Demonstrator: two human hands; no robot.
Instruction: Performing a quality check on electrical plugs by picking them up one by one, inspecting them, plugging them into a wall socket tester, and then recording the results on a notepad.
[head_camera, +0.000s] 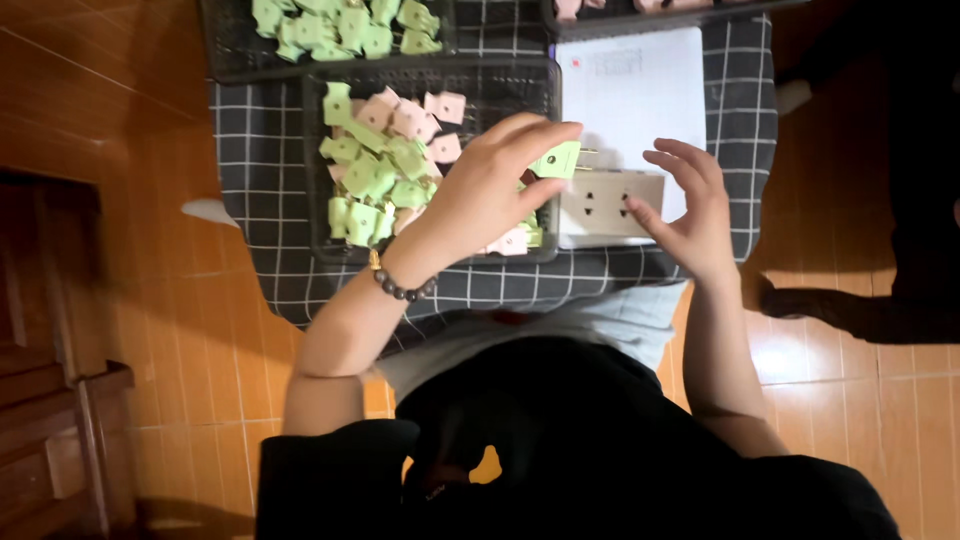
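My left hand (495, 190) pinches a small green plug adapter (558, 160) with metal pins, holding it just above the left end of a beige power strip (610, 205). My right hand (690, 205) rests against the right end of that strip, fingers spread and thumb touching it. The strip lies on a black-and-white checked cloth (260, 200). A beaded bracelet (400, 287) sits on my left wrist.
A black mesh tray (500, 85) under my left hand holds several green and pink adapters (385, 160). Another tray (235, 55) behind it holds green ones. A white sheet of paper (640, 90) lies beyond the strip. Orange tiled floor surrounds the cloth; wooden furniture (60, 420) stands at left.
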